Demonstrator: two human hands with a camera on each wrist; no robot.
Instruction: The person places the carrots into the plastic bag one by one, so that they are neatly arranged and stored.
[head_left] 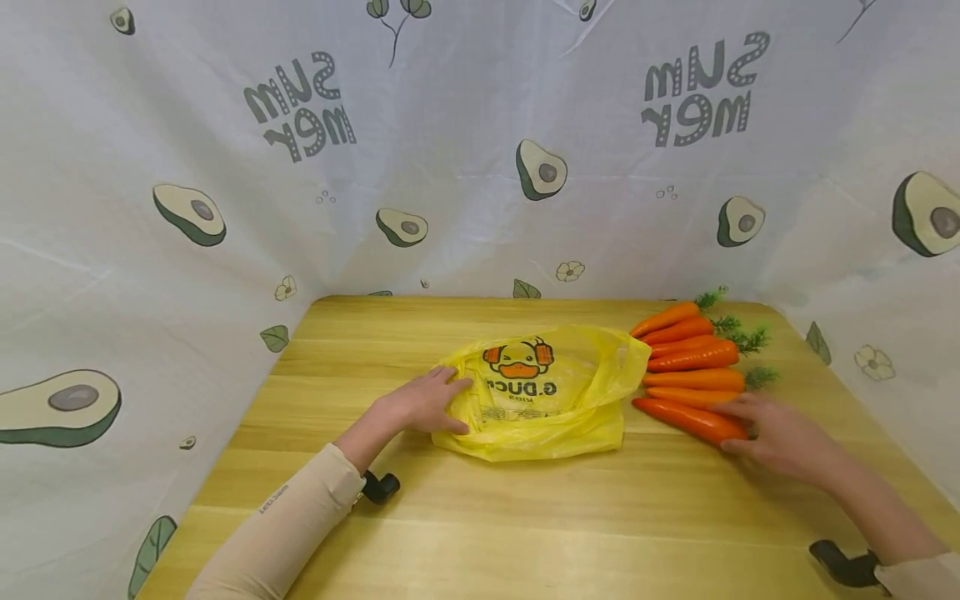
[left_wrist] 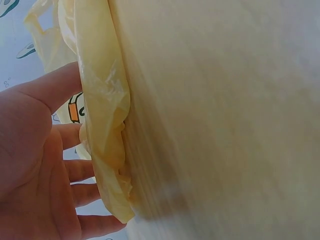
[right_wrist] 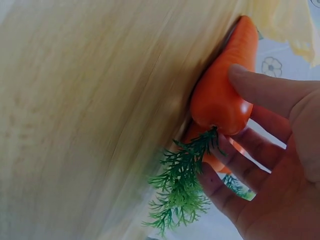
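Observation:
A yellow plastic bag [head_left: 555,392] with a duck print lies flat on the wooden table, its handle end toward the right. My left hand [head_left: 423,402] rests at the bag's left end, fingers spread and fairly straight; in the left wrist view the fingertips touch the bag's crumpled edge [left_wrist: 105,115]. At the right, my right hand [head_left: 780,437] has its thumb on one side of the nearest carrot [head_left: 693,421] and fingers on the other, near its thick end. Green leaves [right_wrist: 185,185] hang from that end in the right wrist view.
Several more orange carrots [head_left: 693,358] with green tops lie in a row behind the held one, tips against the bag's right side. The wooden table [head_left: 480,525] is backed and flanked by a white cloth [head_left: 465,167] printed with avocados.

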